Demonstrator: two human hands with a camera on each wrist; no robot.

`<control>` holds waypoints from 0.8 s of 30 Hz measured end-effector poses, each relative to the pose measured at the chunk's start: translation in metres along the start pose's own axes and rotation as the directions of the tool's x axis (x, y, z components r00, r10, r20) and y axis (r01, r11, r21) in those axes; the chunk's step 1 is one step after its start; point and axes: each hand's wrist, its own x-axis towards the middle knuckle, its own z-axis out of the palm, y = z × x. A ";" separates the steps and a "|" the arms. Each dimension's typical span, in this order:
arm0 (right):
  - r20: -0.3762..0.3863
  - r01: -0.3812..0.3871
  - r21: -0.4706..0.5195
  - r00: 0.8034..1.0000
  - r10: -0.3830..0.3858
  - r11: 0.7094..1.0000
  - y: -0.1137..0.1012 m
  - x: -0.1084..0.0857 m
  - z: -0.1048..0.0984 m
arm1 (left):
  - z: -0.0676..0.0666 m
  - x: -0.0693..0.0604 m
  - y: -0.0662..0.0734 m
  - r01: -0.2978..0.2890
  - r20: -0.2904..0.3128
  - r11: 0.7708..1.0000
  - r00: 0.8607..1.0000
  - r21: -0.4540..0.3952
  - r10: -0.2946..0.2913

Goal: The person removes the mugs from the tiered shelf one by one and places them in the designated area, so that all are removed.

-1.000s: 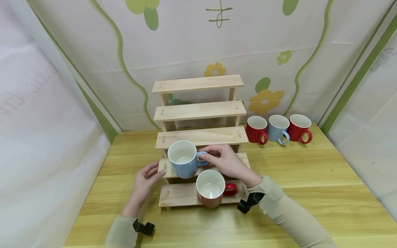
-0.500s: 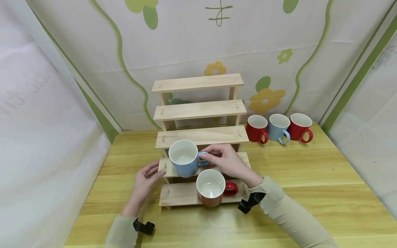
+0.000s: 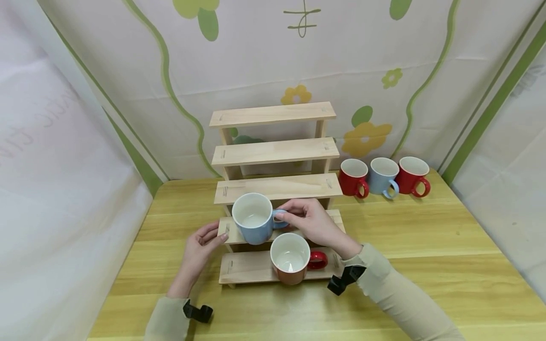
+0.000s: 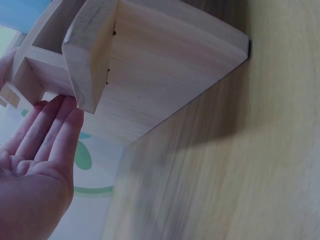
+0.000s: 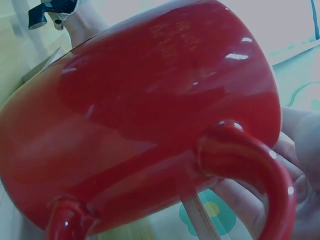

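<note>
My right hand [image 3: 313,222] pinches the handle of a light blue mug [image 3: 255,231] between thumb and fingers. The mug is upright at the left part of the second step from the front of a wooden tiered shelf [image 3: 277,188]. My left hand [image 3: 199,248] holds the left end of that same step, thumb above and fingers extended below; the fingers [image 4: 50,130] show in the left wrist view. A red mug [image 3: 291,265] stands on the lowest step, its handle to the right; in the right wrist view this red mug [image 5: 150,110] hides most of the right hand.
Two red mugs [image 3: 349,184] [image 3: 407,182] stand at the back right of the wooden table [image 3: 426,284], with a light blue mug [image 3: 377,182] between them. White printed cloth [image 3: 256,57] encloses the back and sides.
The light blue mug shifted very slightly right between the first frame and the second. Both hands otherwise keep their places.
</note>
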 end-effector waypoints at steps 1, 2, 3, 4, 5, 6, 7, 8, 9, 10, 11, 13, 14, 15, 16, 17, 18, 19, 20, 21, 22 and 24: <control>-0.003 -0.001 -0.005 1.000 0.001 1.000 0.000 0.000 0.000 | 0.000 0.000 0.000 0.000 0.001 1.000 1.000 0.001 0.000; -0.005 -0.002 -0.009 1.000 0.002 1.000 0.000 0.000 0.000 | 0.000 0.000 0.000 0.000 0.001 1.000 1.000 0.002 0.000; -0.007 -0.003 -0.010 1.000 0.003 1.000 0.000 -0.001 0.000 | 0.000 0.000 0.000 -0.001 0.001 1.000 1.000 0.003 0.001; -0.010 -0.005 -0.013 1.000 0.005 1.000 0.000 -0.001 0.000 | 0.000 0.000 0.000 -0.001 0.000 1.000 1.000 0.004 0.001; -0.013 -0.007 -0.011 1.000 0.006 1.000 0.000 -0.001 0.000 | 0.000 0.000 0.000 -0.002 0.000 1.000 1.000 0.004 0.002; -0.016 -0.006 -0.009 1.000 0.006 1.000 0.000 -0.001 0.000 | 0.001 0.000 0.000 -0.002 -0.002 1.000 1.000 0.005 0.002; -0.018 -0.005 -0.005 1.000 0.005 1.000 -0.001 -0.001 0.000 | 0.001 0.000 0.000 -0.001 -0.004 1.000 1.000 0.007 0.001; -0.021 -0.003 -0.001 1.000 0.003 1.000 -0.001 -0.001 0.000 | 0.001 0.000 0.000 -0.001 -0.006 1.000 1.000 0.010 0.001; -0.022 0.000 0.004 1.000 0.000 1.000 -0.002 -0.001 0.000 | 0.001 0.000 0.000 0.001 -0.006 1.000 1.000 0.011 -0.001; -0.024 0.004 0.008 1.000 -0.003 1.000 -0.003 -0.002 0.000 | 0.001 -0.001 0.000 0.002 -0.007 1.000 1.000 0.013 -0.002; -0.027 0.006 0.011 1.000 -0.006 1.000 -0.004 -0.002 0.000 | 0.001 -0.001 0.000 0.004 -0.008 1.000 1.000 0.015 -0.004; -0.031 0.014 0.013 0.999 -0.013 1.000 -0.006 -0.003 0.000 | 0.001 -0.001 0.000 0.007 -0.010 1.000 1.000 0.018 -0.006; -0.034 0.015 0.014 0.999 -0.015 1.000 -0.007 -0.003 0.000 | 0.001 -0.001 0.000 0.008 -0.010 1.000 1.000 0.019 -0.008; -0.036 0.016 0.016 0.999 -0.015 1.000 -0.009 -0.004 -0.001 | 0.001 -0.001 0.000 0.009 -0.010 1.000 1.000 0.019 -0.009; -0.038 0.014 0.018 0.999 -0.013 1.000 -0.010 -0.004 -0.001 | 0.001 -0.001 0.000 0.010 -0.011 1.000 1.000 0.020 -0.010; -0.043 0.010 0.019 0.999 -0.009 1.000 -0.011 -0.004 -0.001 | 0.001 -0.001 0.000 0.011 -0.012 1.000 1.000 0.020 -0.011; -0.046 0.006 0.024 0.999 -0.005 1.000 -0.012 -0.004 -0.002 | 0.001 -0.001 0.000 0.013 -0.013 1.000 1.000 0.022 -0.012; -0.049 0.001 0.030 0.999 0.001 1.000 -0.013 -0.005 -0.002 | 0.001 -0.001 0.000 0.014 -0.013 1.000 1.000 0.024 -0.014; -0.052 -0.003 0.036 0.999 0.005 0.999 -0.015 -0.005 -0.002 | 0.001 -0.001 0.000 0.015 -0.014 1.000 1.000 0.025 -0.015; -0.055 -0.006 0.042 0.998 0.008 0.999 -0.016 -0.005 -0.003 | 0.001 0.000 0.000 0.016 -0.014 1.000 1.000 0.026 -0.015; -0.060 -0.007 0.046 0.998 0.010 0.999 -0.017 -0.005 -0.003 | 0.001 0.000 0.000 0.016 -0.014 1.000 1.000 0.026 -0.015; -0.066 0.001 0.057 0.998 0.003 0.998 -0.019 -0.005 -0.004 | 0.001 0.000 0.001 0.016 -0.015 1.000 1.000 0.025 -0.016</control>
